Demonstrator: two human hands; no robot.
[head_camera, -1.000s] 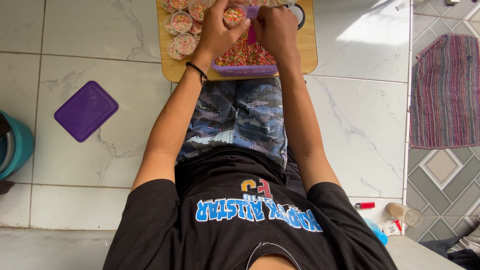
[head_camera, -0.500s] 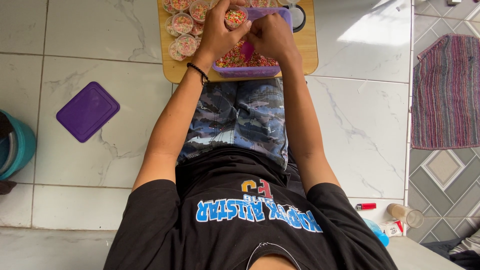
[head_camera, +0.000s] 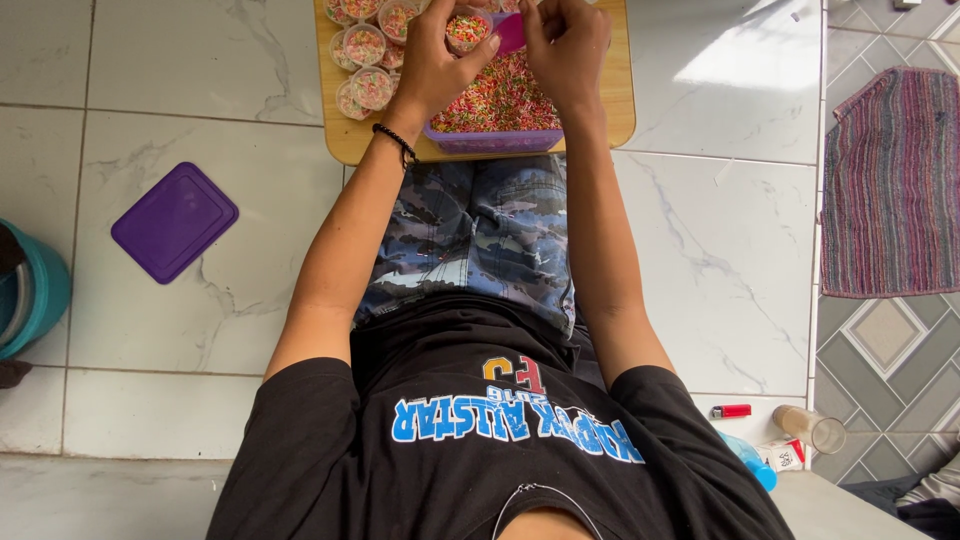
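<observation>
I sit on a tiled floor with a wooden board (head_camera: 610, 120) in front of my knees. On the board stands a purple box (head_camera: 495, 140) full of coloured sprinkles (head_camera: 500, 95). My left hand (head_camera: 435, 60) holds a small clear cup (head_camera: 466, 30) of sprinkles above the box. Beside it, my right hand (head_camera: 565, 45) grips a small pink scoop (head_camera: 510, 32) at the cup's rim. Several filled small cups (head_camera: 365, 60) sit on the board's left part.
A purple lid (head_camera: 174, 221) lies on the floor to the left, a teal bucket (head_camera: 35, 290) at the left edge. A striped rug (head_camera: 890, 180) lies on the right. A red lighter (head_camera: 731, 411), a clear cup (head_camera: 810, 428) and a blue object (head_camera: 750, 465) lie near my right side.
Both hands have drawn closer together over the box, and the right hand has brought the pink scoop up to the cup held in the left hand.
</observation>
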